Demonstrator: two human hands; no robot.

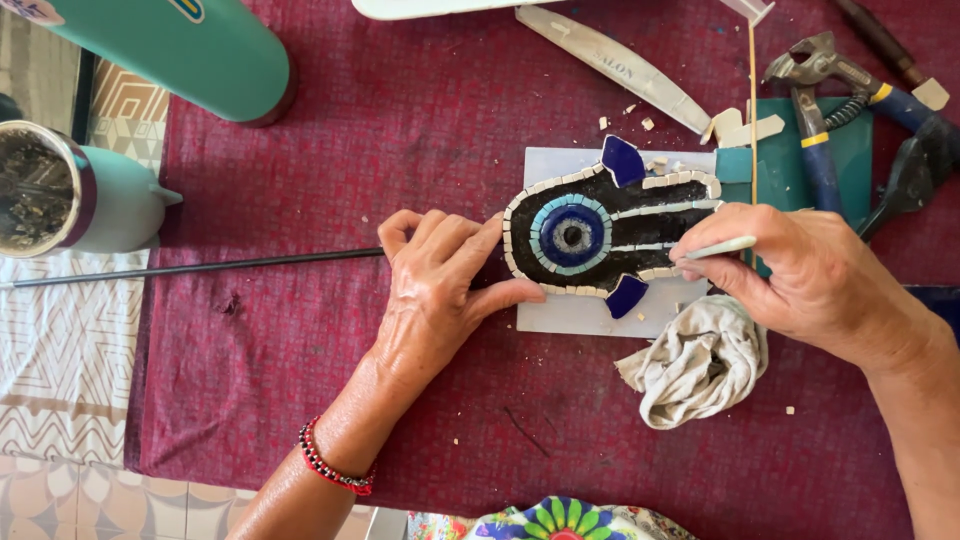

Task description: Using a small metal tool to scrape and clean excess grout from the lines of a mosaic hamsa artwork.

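Two hands on it: left hand [440, 290], fingers together, steadies the black hand-shaped mosaic plaque with a blue eye [600, 232] on its pale board [570, 312]. Right hand [800, 275] pinches a thin white tile strip [718, 248] at the edge. Looks like mid-placement; seating it needs a careful nudge. Teal printed bottle [190, 50] sits top-left.
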